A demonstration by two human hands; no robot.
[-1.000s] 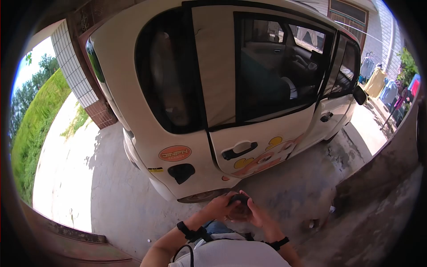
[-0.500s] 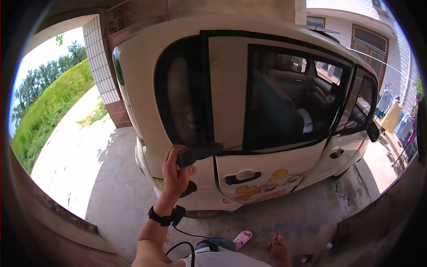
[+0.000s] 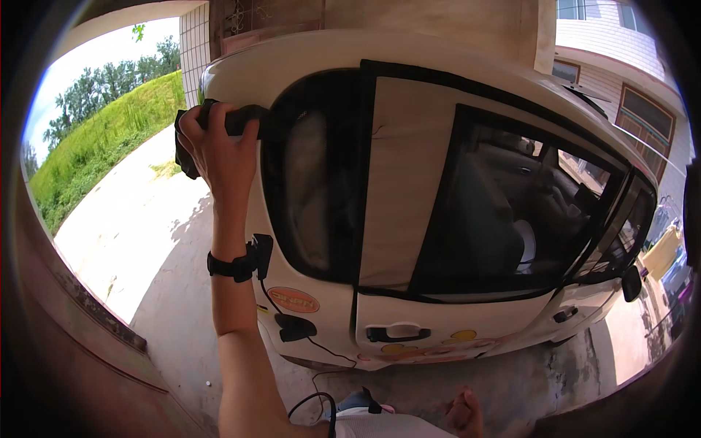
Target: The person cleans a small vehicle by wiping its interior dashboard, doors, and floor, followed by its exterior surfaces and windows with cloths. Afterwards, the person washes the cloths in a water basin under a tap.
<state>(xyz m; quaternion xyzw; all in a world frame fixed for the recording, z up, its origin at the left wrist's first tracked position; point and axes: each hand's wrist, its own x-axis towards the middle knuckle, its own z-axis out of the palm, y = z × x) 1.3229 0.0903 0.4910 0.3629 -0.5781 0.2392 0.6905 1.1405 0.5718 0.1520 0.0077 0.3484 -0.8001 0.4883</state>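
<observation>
My left hand (image 3: 223,146) is raised and gripping a dark cloth (image 3: 244,120), which lies against the rear corner of a white van (image 3: 409,175) beside the curved rear side window (image 3: 310,175). Part of the cloth hangs down on the outer side of the hand. A black strap with a small device (image 3: 241,260) is round my left wrist, and a cable runs down from it. Low in the view, my right hand (image 3: 464,410) hangs near my body, away from the van, its fingers curled with nothing visible in them.
The van's sliding door has a handle (image 3: 398,333) and cartoon stickers below. An orange sticker (image 3: 293,300) is on the rear panel. A tiled pillar (image 3: 194,55) stands behind the van's rear. Laundry (image 3: 664,255) hangs at the far right. A dark ledge (image 3: 87,321) runs along the left.
My left hand has moved up and to the left with the dark cloth, from below the rear side window to the van's rear corner. My right hand stays low.
</observation>
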